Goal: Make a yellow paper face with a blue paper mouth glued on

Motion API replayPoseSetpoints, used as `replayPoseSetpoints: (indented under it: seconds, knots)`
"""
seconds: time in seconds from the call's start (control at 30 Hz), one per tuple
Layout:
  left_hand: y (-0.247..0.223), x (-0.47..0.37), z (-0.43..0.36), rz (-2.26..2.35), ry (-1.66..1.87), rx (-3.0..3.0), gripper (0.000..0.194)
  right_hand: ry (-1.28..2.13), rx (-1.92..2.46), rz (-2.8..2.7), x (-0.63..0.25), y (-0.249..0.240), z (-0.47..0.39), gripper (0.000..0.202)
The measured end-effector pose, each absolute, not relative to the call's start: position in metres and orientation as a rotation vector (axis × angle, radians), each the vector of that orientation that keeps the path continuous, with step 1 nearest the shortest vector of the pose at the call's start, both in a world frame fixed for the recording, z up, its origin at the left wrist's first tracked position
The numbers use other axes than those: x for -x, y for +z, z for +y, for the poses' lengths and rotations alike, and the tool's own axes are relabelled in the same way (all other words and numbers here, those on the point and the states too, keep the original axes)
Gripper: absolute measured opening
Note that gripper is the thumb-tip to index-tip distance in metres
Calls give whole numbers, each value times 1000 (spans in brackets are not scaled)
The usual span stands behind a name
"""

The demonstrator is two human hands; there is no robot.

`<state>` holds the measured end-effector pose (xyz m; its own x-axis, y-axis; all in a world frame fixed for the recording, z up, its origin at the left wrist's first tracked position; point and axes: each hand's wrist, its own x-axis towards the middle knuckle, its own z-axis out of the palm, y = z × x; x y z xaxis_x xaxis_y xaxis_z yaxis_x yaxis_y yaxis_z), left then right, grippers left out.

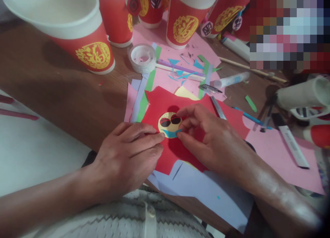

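A round yellow paper face (163,116) lies on a sheet of red paper (161,97). It has dark oval eyes topped with red, and a blue paper strip (170,133) across its lower part like a mask. My left hand (131,155) rests flat on the red sheet, fingers stretched out, fingertips against the face's left edge. At the right edge, my right hand (206,135) holds the face with bent fingers. Its thumb touches the end of the blue strip, and the index fingertip rests by the upper right rim.
Several red and white paper cups (85,35) stand along the back. Near them lie a tape roll (142,58), blue scraps (198,64) and a glue stick (232,80). A white marker (292,145) lies on pink paper at right, by a white mug (304,95). Lavender paper (201,184) overhangs the front edge.
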<state>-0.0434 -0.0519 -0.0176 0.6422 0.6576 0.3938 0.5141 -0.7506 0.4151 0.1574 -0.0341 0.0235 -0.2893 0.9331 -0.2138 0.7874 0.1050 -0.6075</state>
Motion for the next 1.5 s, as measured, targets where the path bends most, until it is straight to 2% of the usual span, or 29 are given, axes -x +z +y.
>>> replayPoseSetpoints:
  seconds: [0.67, 0.93, 1.27, 1.5]
  knots:
    - [-17, 43, -53, 948, 762, -2629, 16, 903, 1727, -2176, -157, 20, -34, 30]
    - [-18, 48, -53, 841, 866, -2533, 20, 882, 1737, -2176, -155, 21, -34, 30]
    - [-17, 41, -52, 885, 694, -2665, 19, 815, 1730, -2184, -159, 15, -37, 32]
    - [-18, 39, -52, 907, 725, -2687, 16, 781, 1694, -2189, -160, 15, -37, 34]
